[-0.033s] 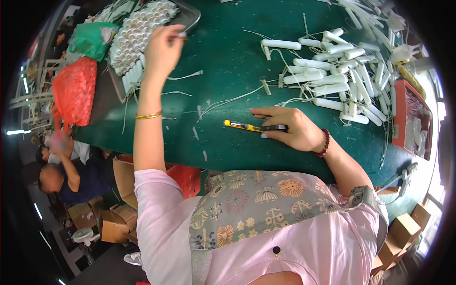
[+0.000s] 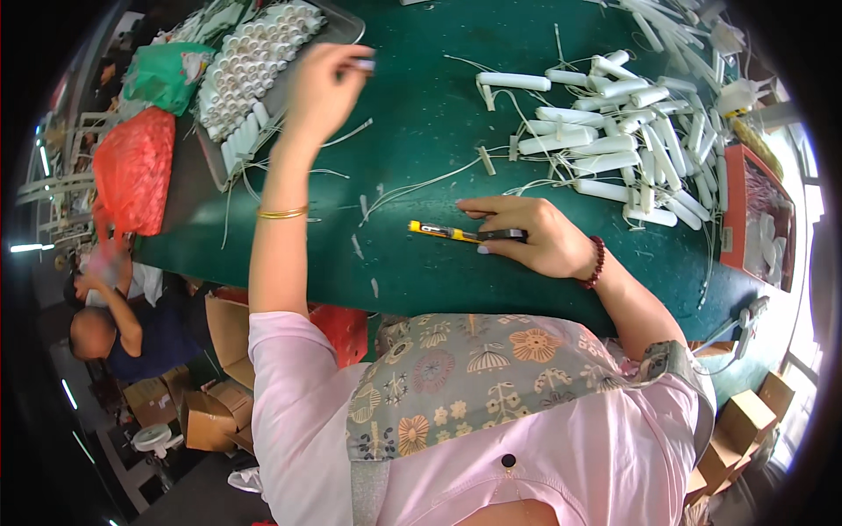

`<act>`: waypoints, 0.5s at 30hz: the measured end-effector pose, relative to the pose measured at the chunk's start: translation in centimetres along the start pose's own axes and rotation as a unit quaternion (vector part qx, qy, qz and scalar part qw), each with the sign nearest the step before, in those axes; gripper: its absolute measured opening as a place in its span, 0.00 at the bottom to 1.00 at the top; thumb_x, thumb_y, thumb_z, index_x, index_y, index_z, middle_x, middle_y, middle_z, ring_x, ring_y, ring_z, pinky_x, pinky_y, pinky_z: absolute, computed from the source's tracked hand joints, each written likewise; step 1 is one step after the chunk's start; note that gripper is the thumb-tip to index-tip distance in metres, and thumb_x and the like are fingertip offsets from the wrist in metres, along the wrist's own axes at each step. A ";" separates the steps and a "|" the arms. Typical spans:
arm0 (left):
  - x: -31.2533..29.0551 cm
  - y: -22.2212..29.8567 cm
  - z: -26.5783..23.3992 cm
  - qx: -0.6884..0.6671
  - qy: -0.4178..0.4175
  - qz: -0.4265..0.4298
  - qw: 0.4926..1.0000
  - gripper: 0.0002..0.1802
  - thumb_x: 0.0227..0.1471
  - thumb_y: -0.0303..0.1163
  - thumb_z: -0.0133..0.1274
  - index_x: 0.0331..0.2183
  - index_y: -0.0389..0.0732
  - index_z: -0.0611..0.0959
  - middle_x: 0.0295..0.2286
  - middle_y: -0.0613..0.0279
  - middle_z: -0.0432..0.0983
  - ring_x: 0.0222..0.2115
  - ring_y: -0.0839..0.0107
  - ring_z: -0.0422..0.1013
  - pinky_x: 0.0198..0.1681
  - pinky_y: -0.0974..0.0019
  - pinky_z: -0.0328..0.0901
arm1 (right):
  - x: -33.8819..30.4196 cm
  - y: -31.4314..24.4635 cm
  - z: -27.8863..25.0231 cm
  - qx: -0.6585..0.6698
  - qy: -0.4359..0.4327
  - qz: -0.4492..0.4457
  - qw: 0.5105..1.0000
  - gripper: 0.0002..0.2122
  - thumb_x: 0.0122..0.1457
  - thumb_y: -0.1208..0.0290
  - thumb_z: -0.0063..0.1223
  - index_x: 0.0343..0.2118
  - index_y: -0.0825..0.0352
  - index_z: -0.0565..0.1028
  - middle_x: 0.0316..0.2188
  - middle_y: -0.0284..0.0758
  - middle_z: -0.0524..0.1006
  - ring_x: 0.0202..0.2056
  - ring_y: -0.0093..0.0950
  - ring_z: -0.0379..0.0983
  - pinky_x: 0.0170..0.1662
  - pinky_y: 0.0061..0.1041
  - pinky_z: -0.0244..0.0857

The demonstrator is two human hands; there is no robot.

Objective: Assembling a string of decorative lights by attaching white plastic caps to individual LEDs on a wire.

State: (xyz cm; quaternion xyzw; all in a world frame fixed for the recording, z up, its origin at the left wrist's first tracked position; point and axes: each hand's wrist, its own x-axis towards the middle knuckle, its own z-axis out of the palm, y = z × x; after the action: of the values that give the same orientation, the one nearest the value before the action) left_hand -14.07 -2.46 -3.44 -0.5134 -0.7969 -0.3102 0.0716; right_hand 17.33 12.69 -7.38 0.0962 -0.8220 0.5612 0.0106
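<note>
My left hand (image 2: 326,98) is raised at the upper left, just right of a metal tray (image 2: 346,33). Its fingers are pinched together and blurred, and I cannot make out what is between them. In the tray are packed rows of white cylinders with silvery round ends (image 2: 250,66). My right hand (image 2: 541,238) rests low over the green table (image 2: 412,285). Its thumb and fingers close around the dark end of a slim yellow and black tool (image 2: 445,231), perhaps a utility knife, which points left. Thin white wires (image 2: 421,191) with small connectors lie just beyond it.
White wired cylinders (image 2: 605,160) are heaped at the right, beside a red box (image 2: 738,223) of small parts. A green bag (image 2: 167,74) and a red bag (image 2: 136,171) stand left of the tray. Another person (image 2: 132,324) sits at the far left, near cardboard boxes (image 2: 210,421).
My left hand has moved right, away from the tray, with its fingers still pinched. My right hand and the yellow and black tool stay in place on the table.
</note>
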 end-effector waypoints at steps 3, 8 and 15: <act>1.1 4.6 6.3 -0.030 -0.046 0.080 0.995 0.10 0.54 0.29 0.58 0.40 0.42 0.85 0.37 0.58 0.75 0.37 0.62 0.75 0.40 0.65 0.69 | 0.0 -0.1 0.1 0.010 0.002 -0.009 1.000 0.09 0.52 0.80 0.63 0.37 0.75 0.80 0.54 0.47 0.75 0.49 0.41 0.77 0.51 0.34 0.71; 4.1 8.1 12.4 -0.017 -0.037 0.147 0.988 0.10 0.52 0.32 0.59 0.38 0.41 0.85 0.39 0.58 0.75 0.42 0.57 0.72 0.47 0.58 0.67 | -0.1 -0.5 0.1 0.001 -0.001 -0.021 1.000 0.10 0.52 0.80 0.63 0.39 0.74 0.80 0.52 0.45 0.77 0.48 0.41 0.77 0.50 0.34 0.72; 2.7 8.4 10.8 -0.097 -0.137 0.083 0.982 0.12 0.52 0.26 0.56 0.39 0.35 0.75 0.34 0.55 0.77 0.36 0.57 0.75 0.41 0.54 0.68 | -1.4 -1.9 -4.4 -0.028 0.098 0.013 0.995 0.10 0.55 0.81 0.60 0.40 0.72 0.80 0.45 0.41 0.82 0.45 0.32 0.79 0.49 0.28 0.73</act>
State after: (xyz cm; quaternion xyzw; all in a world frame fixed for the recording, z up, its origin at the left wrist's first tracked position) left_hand -5.86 8.12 -7.40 -0.6195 -0.7200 -0.3062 -0.0631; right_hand 18.63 16.24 -4.14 0.0296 -0.8338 0.5445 0.0866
